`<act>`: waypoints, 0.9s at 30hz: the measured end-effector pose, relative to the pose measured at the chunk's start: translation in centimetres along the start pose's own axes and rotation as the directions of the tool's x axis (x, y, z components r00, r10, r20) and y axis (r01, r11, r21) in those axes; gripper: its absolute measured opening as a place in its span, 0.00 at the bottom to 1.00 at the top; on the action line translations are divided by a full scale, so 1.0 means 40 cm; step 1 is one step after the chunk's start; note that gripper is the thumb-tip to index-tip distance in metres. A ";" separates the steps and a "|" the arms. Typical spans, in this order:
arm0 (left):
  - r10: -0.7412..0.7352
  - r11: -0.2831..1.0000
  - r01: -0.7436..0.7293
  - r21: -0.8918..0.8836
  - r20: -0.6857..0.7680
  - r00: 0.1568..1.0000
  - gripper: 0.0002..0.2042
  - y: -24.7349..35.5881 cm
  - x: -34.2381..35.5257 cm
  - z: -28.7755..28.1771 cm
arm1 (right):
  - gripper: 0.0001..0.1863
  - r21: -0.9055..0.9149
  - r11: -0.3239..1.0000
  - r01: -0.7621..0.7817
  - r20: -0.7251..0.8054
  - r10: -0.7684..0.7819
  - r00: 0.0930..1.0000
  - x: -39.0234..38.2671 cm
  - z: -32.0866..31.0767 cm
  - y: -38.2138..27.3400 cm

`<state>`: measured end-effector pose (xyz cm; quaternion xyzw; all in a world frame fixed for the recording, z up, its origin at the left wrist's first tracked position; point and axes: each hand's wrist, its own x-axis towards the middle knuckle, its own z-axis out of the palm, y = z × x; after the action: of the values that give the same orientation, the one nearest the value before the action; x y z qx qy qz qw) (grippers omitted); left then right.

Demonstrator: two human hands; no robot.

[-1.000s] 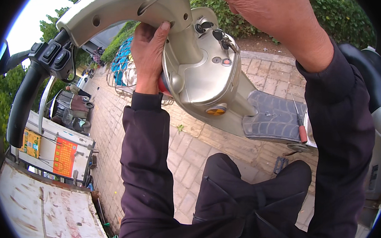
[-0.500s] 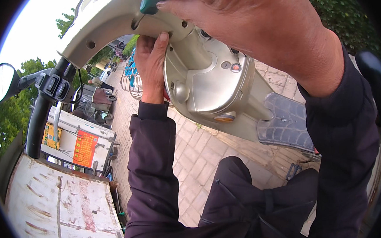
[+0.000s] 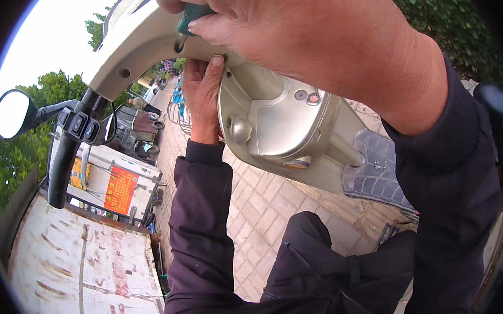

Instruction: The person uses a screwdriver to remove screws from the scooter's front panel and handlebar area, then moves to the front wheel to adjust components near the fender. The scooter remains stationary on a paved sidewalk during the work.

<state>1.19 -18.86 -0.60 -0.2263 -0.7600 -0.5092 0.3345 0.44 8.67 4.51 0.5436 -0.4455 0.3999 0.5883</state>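
At the far left, between nine and ten o'clock, a round mirror stood out on its stalk, and at nine hung a black handlebar grip. A stained white panel filled eight o'clock, with an orange-red poster above it, just below nine. Between ten and eleven, the scooter's pale handlebar cover curved upward, a dark round hole in its underside. A green-handled screwdriver stood between eleven and twelve, its shaft slanting down to a second hole in that cover. At eleven, the left hand reached up, thumb tip against the pale bodywork under the cover; the other fingertips were hidden, so whether they gripped anything I could not tell. Close to the dial's centre, toward one o'clock, sat the scooter's silvery front panel. The right hand came across between twelve and one, its fingers clamped around the screwdriver's handle. Below its wrist, at three, lay the grey textured footboard. A leafy hedge stood at two.
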 end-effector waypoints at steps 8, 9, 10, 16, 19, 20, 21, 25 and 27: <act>0.024 0.987 -0.022 -0.161 0.010 1.000 0.22 -0.009 0.019 0.009 | 0.07 -0.069 0.997 0.042 0.095 -0.036 0.995 0.012 -0.020 -0.038; 0.034 0.986 -0.031 -0.164 0.016 0.999 0.22 -0.009 0.020 0.008 | 0.07 -0.076 0.996 0.047 0.107 -0.039 0.994 0.017 -0.022 -0.042; 0.015 0.987 -0.014 -0.161 0.003 1.000 0.22 -0.008 0.017 0.007 | 0.07 -0.088 0.995 0.054 0.118 -0.043 0.992 0.022 -0.023 -0.046; 0.020 1.000 -0.021 -0.012 -0.021 1.000 0.23 0.001 0.003 -0.005 | 0.07 -0.136 0.989 0.064 0.191 -0.037 0.981 0.046 -0.022 -0.065; -0.031 0.996 0.029 -0.086 -0.025 0.999 0.22 -0.005 0.011 -0.006 | 0.08 -0.127 0.991 -0.047 0.219 0.074 0.973 0.055 -0.030 -0.063; -0.060 0.994 0.056 -0.091 -0.035 0.998 0.22 -0.007 0.013 -0.006 | 0.08 -0.069 0.985 -0.161 0.208 0.172 0.963 0.058 -0.035 -0.063; -0.047 0.996 0.044 -0.079 -0.029 0.998 0.21 -0.008 0.013 -0.007 | 0.09 -0.008 0.962 -0.272 0.195 0.268 0.943 0.060 -0.040 -0.063; -0.021 0.999 0.020 -0.041 -0.019 1.000 0.20 -0.005 0.014 -0.006 | 0.10 0.028 0.934 -0.357 0.304 0.332 0.893 0.074 -0.049 -0.069; -0.017 0.999 0.015 -0.045 -0.025 1.000 0.20 -0.001 0.013 -0.003 | 0.11 -0.128 0.946 -0.299 0.300 0.324 0.897 0.070 -0.045 -0.082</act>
<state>0.86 -18.98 -0.20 -0.2211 -0.7459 -0.5315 0.3351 4.54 10.11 6.24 0.4987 -0.6309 0.3785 0.4582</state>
